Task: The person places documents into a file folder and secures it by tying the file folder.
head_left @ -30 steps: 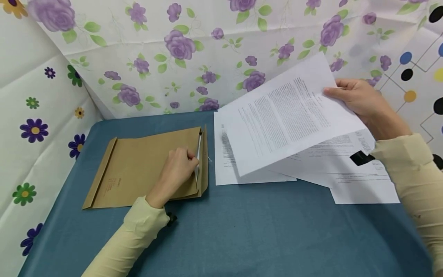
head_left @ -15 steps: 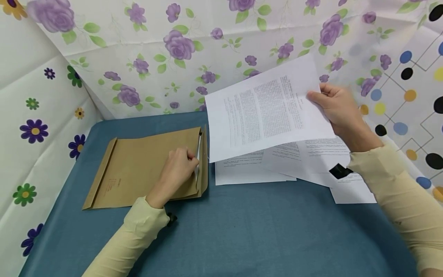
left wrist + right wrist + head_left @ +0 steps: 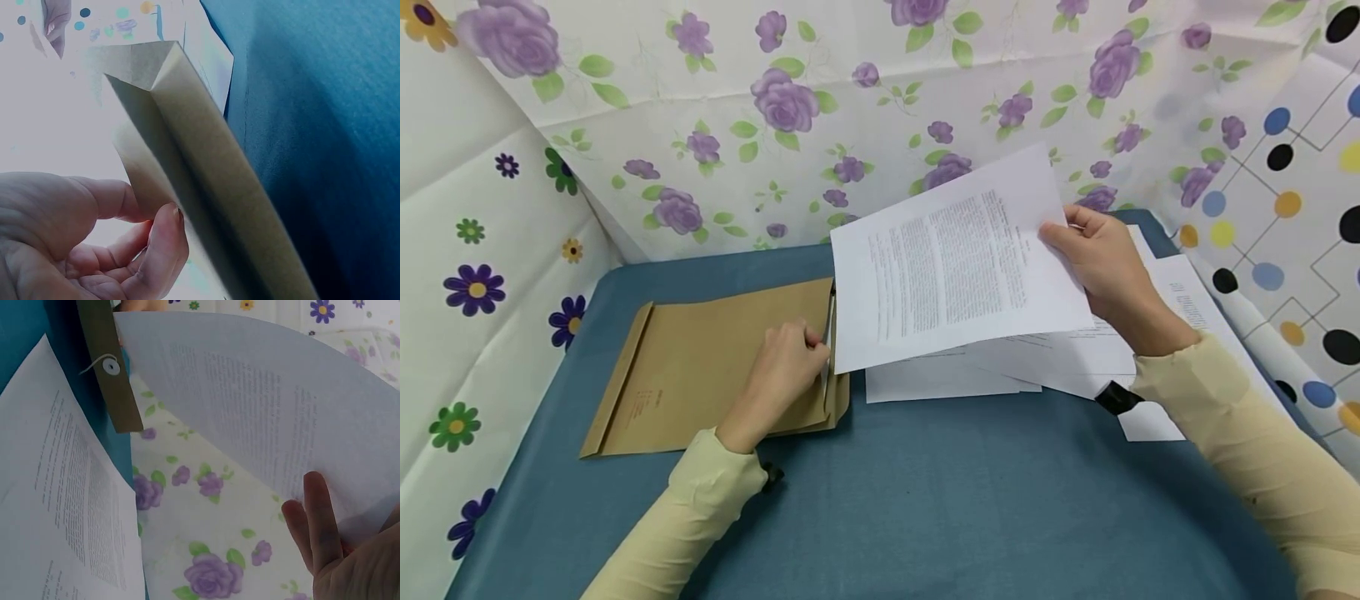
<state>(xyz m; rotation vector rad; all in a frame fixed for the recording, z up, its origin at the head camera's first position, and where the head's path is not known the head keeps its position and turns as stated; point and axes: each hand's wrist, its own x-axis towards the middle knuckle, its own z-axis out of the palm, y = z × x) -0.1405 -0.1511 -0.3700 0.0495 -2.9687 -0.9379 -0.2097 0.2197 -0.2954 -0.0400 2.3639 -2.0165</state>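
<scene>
In the head view, a brown paper envelope (image 3: 700,350) lies on the left of the table, its mouth toward the right. My left hand (image 3: 781,367) pinches the envelope's upper layer at that mouth and lifts it. The left wrist view shows thumb and fingers on the paper edge, with a gap inside the envelope (image 3: 219,144). My right hand (image 3: 1105,262) grips a printed sheet (image 3: 947,275) by its right side, thumb on top. The sheet is tilted in the air, its left edge overlapping the envelope's mouth. A string and button (image 3: 110,366) show on the flap.
More printed sheets (image 3: 951,382) lie spread on the blue-covered table (image 3: 940,500), under and right of the held sheet. A flowered sheet of backdrop (image 3: 737,142) rises behind the table, with patterned cloths at both sides.
My right hand has carried the held sheet left and down until its left edge overlaps the envelope's mouth. The left hand keeps its place on the envelope.
</scene>
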